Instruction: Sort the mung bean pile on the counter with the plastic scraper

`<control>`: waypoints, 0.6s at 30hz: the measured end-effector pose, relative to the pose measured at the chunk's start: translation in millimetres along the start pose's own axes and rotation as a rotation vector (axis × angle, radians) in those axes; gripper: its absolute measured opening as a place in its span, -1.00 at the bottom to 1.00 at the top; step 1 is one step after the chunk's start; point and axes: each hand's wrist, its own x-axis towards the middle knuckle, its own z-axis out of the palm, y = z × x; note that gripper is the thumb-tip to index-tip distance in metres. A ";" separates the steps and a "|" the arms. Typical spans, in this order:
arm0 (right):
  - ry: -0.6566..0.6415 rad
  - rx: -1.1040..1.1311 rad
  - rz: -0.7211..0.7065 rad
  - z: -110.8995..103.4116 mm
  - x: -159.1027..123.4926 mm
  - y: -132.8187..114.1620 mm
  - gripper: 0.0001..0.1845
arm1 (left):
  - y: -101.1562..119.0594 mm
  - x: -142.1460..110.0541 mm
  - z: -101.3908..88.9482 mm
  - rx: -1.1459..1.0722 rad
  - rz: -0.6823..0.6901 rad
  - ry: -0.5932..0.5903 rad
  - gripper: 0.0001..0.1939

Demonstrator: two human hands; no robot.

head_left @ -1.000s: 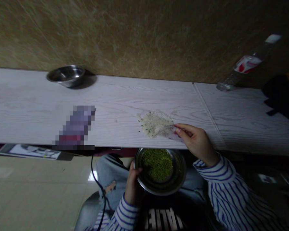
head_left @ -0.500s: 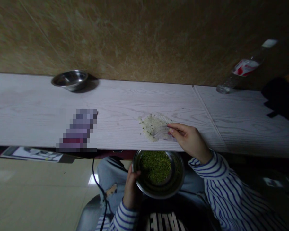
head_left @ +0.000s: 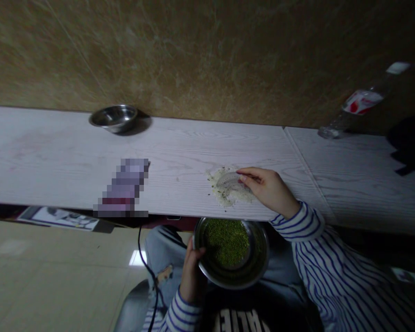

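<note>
My left hand (head_left: 192,272) grips the left rim of a steel bowl (head_left: 259,258), thumb over the edge. Green beans (head_left: 227,242), like mung beans, lie in the bowl, which is over my lap just below the table's front edge. Above the table, my right hand (head_left: 271,191) pinches a thin, curved piece of clear plastic (head_left: 228,179) between thumb and fingers. That piece reaches over a spread of white grains (head_left: 224,197), like rice, with a few green bits among them. My right hand partly covers the grains' right side.
A second steel bowl (head_left: 114,119) stands by the wall at the back left. A blurred-out purplish flat item (head_left: 124,186) lies at the front left. A clear bottle (head_left: 363,101) stands at the back right, near a dark object (head_left: 410,143). A black cable (head_left: 141,258) hangs at left.
My right hand has moved left and slightly back with the clear plastic piece, across the white grains, whose heap has changed shape. My left hand keeps its hold on the bowl. The view has shifted slightly.
</note>
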 end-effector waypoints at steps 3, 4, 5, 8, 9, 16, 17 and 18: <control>-0.061 -0.013 -0.006 0.8 0.7 -2.8 -0.74 | 3.4 -0.8 -0.8 0.001 0.004 0.020 -0.48; -0.077 -0.008 -0.008 0.1 0.2 -3.4 -0.75 | 4.8 -1.4 -0.8 0.004 0.004 0.023 -0.48; -0.091 -0.001 -0.011 -1.0 -0.3 -3.8 -0.75 | 6.2 -2.0 -0.8 0.009 0.005 0.025 -0.48; -0.122 0.020 -0.012 -5.3 0.1 -4.6 -0.75 | 10.5 -3.7 -0.3 0.029 0.013 0.039 -0.49; -0.128 0.027 -0.003 -6.5 1.4 -5.0 -0.75 | 12.0 -4.0 0.0 0.034 0.020 0.046 -0.49; -0.057 -0.018 -0.002 -1.1 37.2 -10.9 -0.75 | 20.4 -6.4 2.9 0.099 0.085 0.046 -0.53; -0.074 -0.027 -0.018 1.5 44.9 -11.5 -0.75 | 21.0 -6.9 3.1 0.102 0.093 0.053 -0.53; -0.095 -0.032 -0.032 4.4 52.7 -11.9 -0.75 | 21.4 -7.5 3.2 0.100 0.099 0.061 -0.52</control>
